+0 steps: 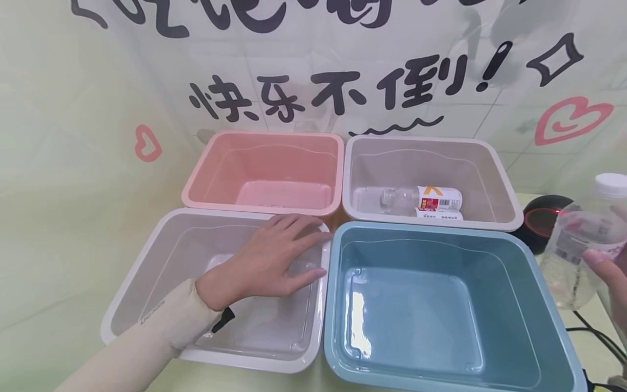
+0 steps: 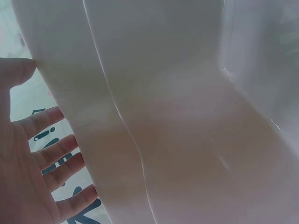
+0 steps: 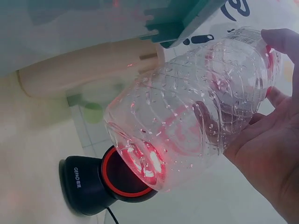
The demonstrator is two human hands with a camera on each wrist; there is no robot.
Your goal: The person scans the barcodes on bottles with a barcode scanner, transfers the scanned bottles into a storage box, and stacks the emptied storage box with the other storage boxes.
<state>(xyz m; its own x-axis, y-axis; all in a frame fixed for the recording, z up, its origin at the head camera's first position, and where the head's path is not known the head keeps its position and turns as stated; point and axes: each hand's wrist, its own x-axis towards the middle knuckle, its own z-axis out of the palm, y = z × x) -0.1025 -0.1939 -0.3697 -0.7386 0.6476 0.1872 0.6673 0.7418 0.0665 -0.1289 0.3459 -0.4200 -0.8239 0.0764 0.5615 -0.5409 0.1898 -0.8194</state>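
Observation:
My right hand (image 1: 614, 280) grips a clear plastic bottle (image 1: 570, 256) with a white cap, at the right edge of the head view. In the right wrist view the bottle (image 3: 173, 112) is tilted, with droplets inside and red light on its base. Its base overlaps a black scanner (image 3: 84, 179) with a glowing red ring. My left hand (image 1: 266, 258) reaches over the front-left grey bin (image 1: 142, 305), fingers spread and nearly straight. In the left wrist view its fingertips (image 2: 74, 142) are right at the bin's rim.
A pink bin (image 1: 264, 152) stands at the back left. Clear bottles (image 1: 438, 198) with white labels lie in the back-right grey bin (image 1: 382, 155). A blue bin (image 1: 416, 305) is at the front right. Black cables (image 1: 600, 337) run beside it. Behind hangs a printed sheet (image 1: 313, 49).

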